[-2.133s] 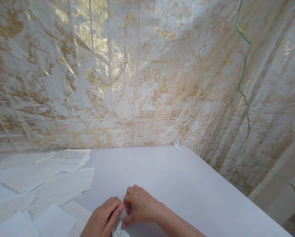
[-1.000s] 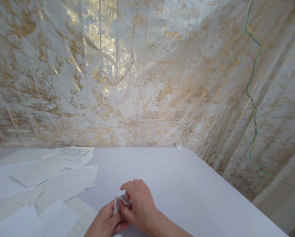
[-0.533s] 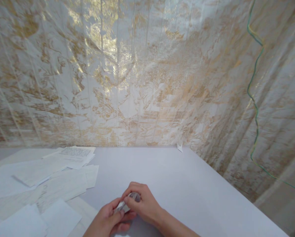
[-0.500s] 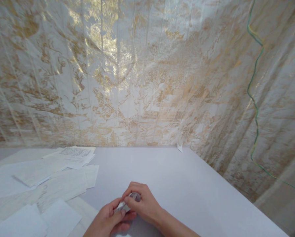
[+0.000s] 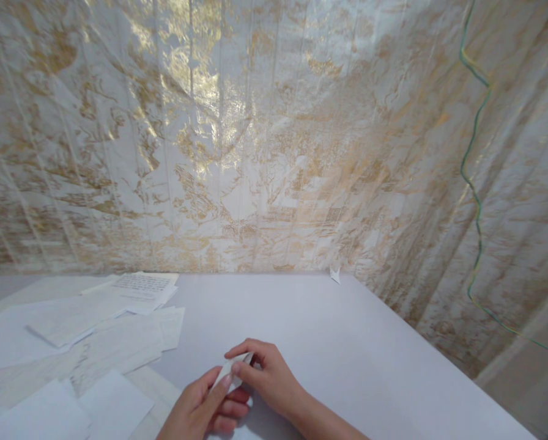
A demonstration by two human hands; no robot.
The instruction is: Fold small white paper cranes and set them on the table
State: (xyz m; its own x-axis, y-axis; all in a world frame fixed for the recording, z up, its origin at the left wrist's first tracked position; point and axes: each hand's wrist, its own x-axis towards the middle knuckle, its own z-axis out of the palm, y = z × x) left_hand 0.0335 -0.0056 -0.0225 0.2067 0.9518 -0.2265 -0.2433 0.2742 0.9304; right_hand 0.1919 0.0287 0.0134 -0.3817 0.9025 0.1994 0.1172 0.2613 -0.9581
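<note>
A small folded piece of paper (image 5: 227, 370), white with faint grey marks, is held between both hands just above the near part of the table. My left hand (image 5: 205, 400) grips its lower left end, thumb on top and fingers curled beneath. Closed on the upper right end is my right hand (image 5: 269, 373), its thumb pressing the paper's face and the index finger reaching over the far edge. The fingers cover part of the folds. Beneath the hands, a bit of white paper (image 5: 244, 433) shows at the bottom edge of the view.
Loose sheets of paper (image 5: 118, 336), some with writing, overlap across the left of the white table (image 5: 370, 348). A small folded white paper shape (image 5: 335, 275) stands at the far edge. Behind hangs a gold-patterned curtain (image 5: 255, 201); a green-yellow wire (image 5: 478, 238) runs down at right.
The folded paper has turned in my hands and now shows a flatter, whiter face. My right index finger has straightened along its far edge, and the left fingers have spread slightly underneath.
</note>
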